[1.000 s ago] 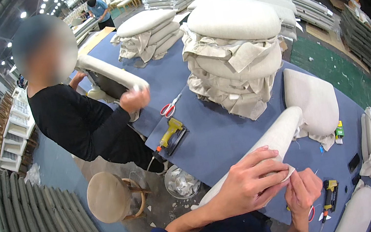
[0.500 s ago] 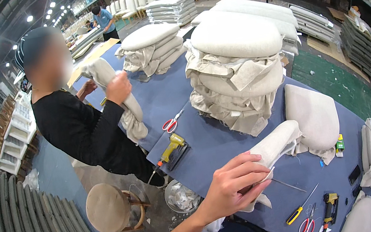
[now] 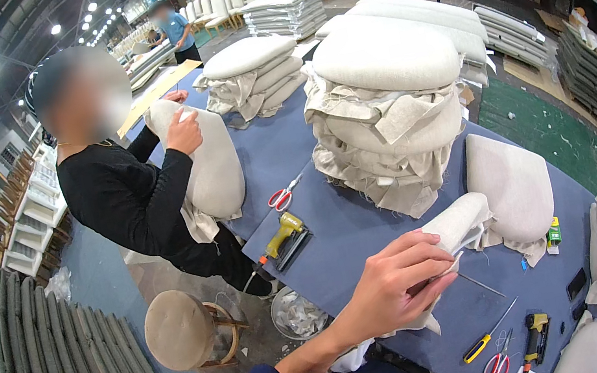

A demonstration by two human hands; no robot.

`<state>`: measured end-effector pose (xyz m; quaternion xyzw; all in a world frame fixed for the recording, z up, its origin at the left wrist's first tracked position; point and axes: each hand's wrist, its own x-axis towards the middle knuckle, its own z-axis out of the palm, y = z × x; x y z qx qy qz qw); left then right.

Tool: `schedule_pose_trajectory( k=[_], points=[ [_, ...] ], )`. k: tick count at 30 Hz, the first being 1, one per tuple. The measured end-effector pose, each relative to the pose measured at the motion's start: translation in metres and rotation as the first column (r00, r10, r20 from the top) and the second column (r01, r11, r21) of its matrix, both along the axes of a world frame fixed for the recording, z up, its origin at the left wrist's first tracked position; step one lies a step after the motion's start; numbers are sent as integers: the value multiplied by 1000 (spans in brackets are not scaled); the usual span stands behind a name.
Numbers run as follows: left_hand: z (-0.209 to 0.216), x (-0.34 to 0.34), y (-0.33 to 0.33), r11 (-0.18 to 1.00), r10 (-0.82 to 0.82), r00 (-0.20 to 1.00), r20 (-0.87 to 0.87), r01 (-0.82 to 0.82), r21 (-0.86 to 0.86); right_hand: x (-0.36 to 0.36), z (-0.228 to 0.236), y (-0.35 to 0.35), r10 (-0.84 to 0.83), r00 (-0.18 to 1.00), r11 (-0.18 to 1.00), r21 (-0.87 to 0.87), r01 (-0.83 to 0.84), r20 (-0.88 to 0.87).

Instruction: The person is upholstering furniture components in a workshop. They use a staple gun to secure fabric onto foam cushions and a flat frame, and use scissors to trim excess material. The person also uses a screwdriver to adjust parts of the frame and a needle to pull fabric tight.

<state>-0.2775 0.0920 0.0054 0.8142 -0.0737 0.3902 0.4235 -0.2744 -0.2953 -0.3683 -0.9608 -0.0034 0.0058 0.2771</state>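
My left hand [image 3: 403, 280] pinches the fabric edge of a cream upholstered seat cushion [image 3: 464, 219], which tilts up from the blue-covered table [image 3: 371, 234]. A thin metal rod [image 3: 483, 284] sticks out beside the fingers; its other end is hidden. My right hand does not show. Behind the held piece, another cream cushion [image 3: 510, 185] lies with loose fabric at its lower edge. Closer to me on the right are a yellow-handled screwdriver [image 3: 477, 349], red-handled scissors [image 3: 498, 365] and a staple gun [image 3: 535, 343].
A tall stack of cream cushions [image 3: 384, 59] stands mid-table, a lower stack [image 3: 248, 59] farther left. Across the left corner, a person in black [image 3: 115, 187] handles a cushion [image 3: 212, 170]. Near them lie a yellow nail gun [image 3: 284, 241], scissors [image 3: 284, 195], a stool [image 3: 178, 330] and a scrap bin [image 3: 297, 314].
The person in black has turned their cushion so its broad face shows. My left hand keeps its hold on the fabric, with little movement; the whole view has shifted slightly.
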Motion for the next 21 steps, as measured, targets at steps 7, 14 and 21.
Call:
schedule_pose_trajectory(
  k=[7,14,21],
  points=[
    [2,26,-4,999,20,1000,16,-21,36,0,-10,-19,4,998,1000,-1,-4,-57],
    [5,46,2,999,34,999,-8,-34,-21,-27,-42,-25,41,986,999,7,-41,-163],
    [-15,87,28,999,34,999,4,-34,17,-82,-66,-54,189,944,971,198,-137,-269]
  ],
)
